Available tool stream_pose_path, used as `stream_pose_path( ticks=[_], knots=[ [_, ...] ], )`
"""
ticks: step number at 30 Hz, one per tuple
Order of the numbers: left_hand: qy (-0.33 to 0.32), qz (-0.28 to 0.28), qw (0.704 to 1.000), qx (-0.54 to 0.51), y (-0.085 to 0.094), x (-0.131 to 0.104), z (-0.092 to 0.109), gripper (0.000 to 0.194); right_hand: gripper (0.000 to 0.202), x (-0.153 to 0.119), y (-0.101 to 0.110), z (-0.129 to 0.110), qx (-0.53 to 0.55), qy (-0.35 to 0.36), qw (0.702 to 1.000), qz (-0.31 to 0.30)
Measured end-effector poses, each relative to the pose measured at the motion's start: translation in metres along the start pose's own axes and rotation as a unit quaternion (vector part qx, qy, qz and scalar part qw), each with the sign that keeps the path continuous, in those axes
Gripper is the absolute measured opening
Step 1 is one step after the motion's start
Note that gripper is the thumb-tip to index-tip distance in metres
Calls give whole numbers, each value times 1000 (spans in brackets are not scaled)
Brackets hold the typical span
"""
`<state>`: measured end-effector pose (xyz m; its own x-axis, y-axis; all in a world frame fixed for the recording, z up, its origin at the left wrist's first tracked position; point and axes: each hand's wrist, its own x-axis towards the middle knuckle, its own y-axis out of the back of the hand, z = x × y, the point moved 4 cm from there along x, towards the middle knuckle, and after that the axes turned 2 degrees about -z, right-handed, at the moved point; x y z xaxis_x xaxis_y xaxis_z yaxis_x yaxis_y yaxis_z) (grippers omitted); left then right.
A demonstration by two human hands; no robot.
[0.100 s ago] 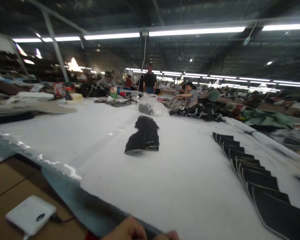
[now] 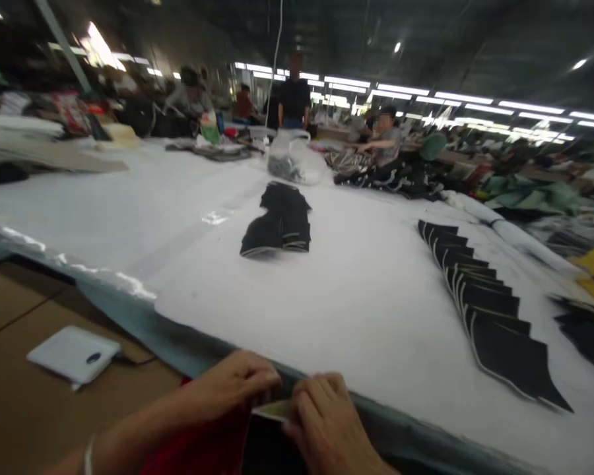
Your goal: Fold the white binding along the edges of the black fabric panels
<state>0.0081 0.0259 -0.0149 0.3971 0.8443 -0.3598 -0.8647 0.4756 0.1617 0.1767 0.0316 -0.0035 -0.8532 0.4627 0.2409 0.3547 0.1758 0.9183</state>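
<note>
At the near edge of the white-covered table (image 2: 356,310), my left hand (image 2: 240,382) and my right hand (image 2: 324,422) are close together. Both have curled fingers on a black fabric piece (image 2: 270,448) with a pale upper edge or underside. The right hand grips its right side; the left closes at its upper left corner, fingertips partly hidden. Below my hands the piece runs out of view. Farther in lies a small pile of black pieces (image 2: 280,221). To the right, a long overlapping row of black pieces with pale edges (image 2: 492,300) slants toward me.
A white device with a cable (image 2: 74,356) lies on brown cardboard (image 2: 10,389) at lower left. A clear plastic bag (image 2: 292,158) and dark goods (image 2: 391,178) are at the far side. More black pieces (image 2: 587,333) lie far right. Several people are beyond the table.
The view has tipped downward, so the table and its pieces sit higher. My hands, before only partly visible at the bottom edge, now show with the black piece between them.
</note>
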Motion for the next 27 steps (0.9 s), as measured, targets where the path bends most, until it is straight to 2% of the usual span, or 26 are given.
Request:
stream_pose_path(
  ticks=[2,5,7,9,14,20,27],
  knots=[
    [1,4,999,42,2,-9,-1,32,7,-2,-9,6,37,-23,999,-17],
    [42,-6,997,72,-3,-23,-4,17,9,-2,-13,8,98,-26,995,-11],
    [42,21,992,120,-7,-28,-7,13,8,-1,-12,7,116,-17,993,-13],
    [23,49,984,168,-10,-28,-9,16,6,2,-10,7,117,-3,993,-22],
    [0,42,979,200,-13,-22,-14,23,10,7,-8,9,105,1,992,-72],
    [-3,23,985,172,-12,-22,-12,27,11,9,-8,9,101,-6,990,-95],
    [15,15,992,126,-15,-20,-9,31,13,8,-3,11,157,-29,982,-100]
  ],
)
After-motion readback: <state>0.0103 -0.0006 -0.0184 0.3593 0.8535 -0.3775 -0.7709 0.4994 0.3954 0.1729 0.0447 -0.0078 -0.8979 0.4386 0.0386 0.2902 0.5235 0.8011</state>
